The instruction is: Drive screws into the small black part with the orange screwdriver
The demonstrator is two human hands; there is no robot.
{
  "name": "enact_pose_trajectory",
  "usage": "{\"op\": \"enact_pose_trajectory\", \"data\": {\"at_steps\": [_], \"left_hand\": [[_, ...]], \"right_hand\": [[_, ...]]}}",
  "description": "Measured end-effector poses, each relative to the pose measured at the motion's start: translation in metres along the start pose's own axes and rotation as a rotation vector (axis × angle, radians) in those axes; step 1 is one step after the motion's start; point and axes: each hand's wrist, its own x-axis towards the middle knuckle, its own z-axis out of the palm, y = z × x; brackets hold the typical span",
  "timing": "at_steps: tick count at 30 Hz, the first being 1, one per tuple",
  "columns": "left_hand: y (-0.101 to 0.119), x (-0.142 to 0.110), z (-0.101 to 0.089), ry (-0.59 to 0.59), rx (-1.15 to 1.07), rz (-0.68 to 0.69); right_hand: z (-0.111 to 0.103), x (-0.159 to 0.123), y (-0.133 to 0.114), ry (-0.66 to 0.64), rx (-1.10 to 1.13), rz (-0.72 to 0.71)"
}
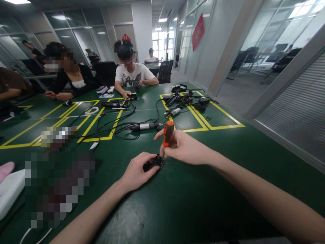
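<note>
On a dial centred on the black part (150,165), with twelve pointing away from us, our left hand (137,171) comes in from eight o'clock, its fingers and thumb clamped on the sides of that part, which lies on the green surface (132,220) with a round knob (158,157) standing up at its right end. At one o'clock, just beside it, our right hand (184,147) has its fingers wrapped round the screwdriver (168,134), one of them stretched out to the left; the orange and grey handle stands nearly upright, and we cannot tell whether the tip touches the part. Farther out, near twelve o'clock, we see a black and silver tool (145,126), and at one o'clock a heap of cables and tools (188,99) across the yellow lines (225,127). A white ring (96,112) lies at ten o'clock, a white tray (11,193) near nine. Across the surface, between eleven and twelve, a co-worker (137,69) in a white shirt holds a drill (137,80).
</note>
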Motion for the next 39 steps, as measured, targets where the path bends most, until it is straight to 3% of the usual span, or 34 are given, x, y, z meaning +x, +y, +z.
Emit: {"op": "enact_pose_trajectory", "data": {"at_steps": [4,10,14,25,33,39], "left_hand": [[0.0,0.0,0.0,-0.009,-0.012,0.002],[0.0,-0.001,0.001,-0.002,-0.004,-0.008],[-0.001,-0.001,0.0,-0.009,-0.003,-0.008],[-0.001,-0.003,0.001,-0.005,-0.013,-0.011],[0.007,0.002,0.002,-0.015,0.132,-0.02],[0.021,0.023,-0.011,-0.205,0.367,-0.018]], "right_hand": [[-0.001,-0.001,-0.003,0.037,-0.087,-0.007],[-0.002,-0.001,-0.003,0.016,-0.414,-0.194],[-0.003,0.001,-0.002,0.116,-0.688,-0.129],[-0.004,-0.003,-0.002,-0.1,-0.219,-0.104],[0.007,0.006,0.008,0.11,-0.522,-0.136],[-0.003,0.001,0.002,-0.035,-0.368,-0.048]]}}
